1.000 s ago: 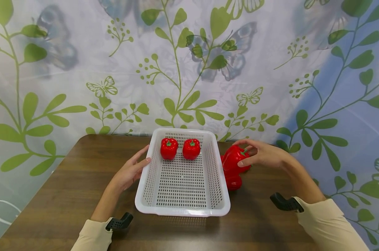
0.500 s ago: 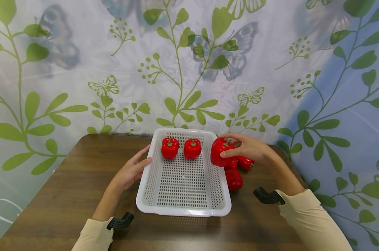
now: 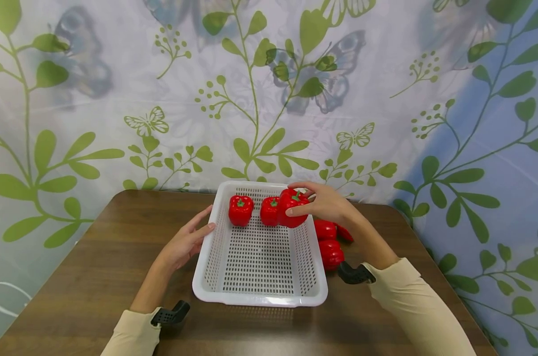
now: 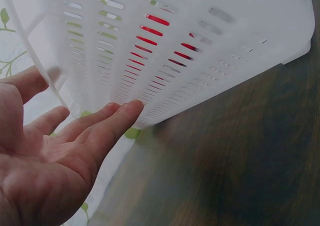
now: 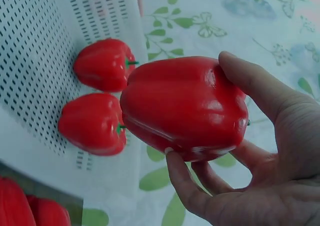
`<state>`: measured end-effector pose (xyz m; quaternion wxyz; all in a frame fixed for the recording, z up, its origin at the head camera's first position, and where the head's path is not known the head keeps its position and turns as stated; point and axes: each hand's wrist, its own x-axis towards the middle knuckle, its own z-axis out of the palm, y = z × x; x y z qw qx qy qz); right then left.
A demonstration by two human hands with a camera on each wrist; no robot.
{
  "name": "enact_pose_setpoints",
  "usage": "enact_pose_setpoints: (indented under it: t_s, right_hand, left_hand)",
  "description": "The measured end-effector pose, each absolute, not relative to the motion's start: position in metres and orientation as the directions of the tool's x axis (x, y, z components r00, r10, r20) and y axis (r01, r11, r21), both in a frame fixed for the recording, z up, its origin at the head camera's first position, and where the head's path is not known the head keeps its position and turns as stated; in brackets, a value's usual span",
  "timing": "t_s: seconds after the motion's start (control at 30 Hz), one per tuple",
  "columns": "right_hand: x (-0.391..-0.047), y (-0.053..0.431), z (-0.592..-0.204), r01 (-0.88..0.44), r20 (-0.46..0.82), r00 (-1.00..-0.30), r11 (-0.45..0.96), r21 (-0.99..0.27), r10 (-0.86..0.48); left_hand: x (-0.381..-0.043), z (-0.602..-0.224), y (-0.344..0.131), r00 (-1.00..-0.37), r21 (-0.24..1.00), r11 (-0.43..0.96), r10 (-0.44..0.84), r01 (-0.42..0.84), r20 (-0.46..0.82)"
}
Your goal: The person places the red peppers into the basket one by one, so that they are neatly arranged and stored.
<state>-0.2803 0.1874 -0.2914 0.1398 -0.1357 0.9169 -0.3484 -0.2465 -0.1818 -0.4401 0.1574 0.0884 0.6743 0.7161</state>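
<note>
A red bell pepper with a green stem is held between the thumb and fingers of my right hand, above the far right part of a white perforated basket. In the right wrist view this pepper lies sideways in the grip, stem end toward the palm. Two more red bell peppers, one on the left and one partly hidden behind the held one, sit at the basket's far end. My left hand holds the basket's left side, thumb over the rim, fingers along the outer wall.
Several red peppers lie on the brown wooden table just right of the basket, partly covered by its rim and my right arm. A patterned cloth with leaves and butterflies hangs behind the table.
My right hand has carried the bell pepper left, from the pile beside the basket, over the rim to above the basket's inside. The left hand keeps its place on the basket.
</note>
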Motion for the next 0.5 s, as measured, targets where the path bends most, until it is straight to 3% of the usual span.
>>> enact_pose_setpoints:
  t_s: [0.5]
  right_hand:
    - [-0.286, 0.128, -0.312, -0.179, -0.109, -0.913, 0.626, -0.759, -0.393]
  left_hand:
    - [-0.247, -0.437, -0.182, -0.934, 0.993, -0.035, 0.346, -0.108, -0.09]
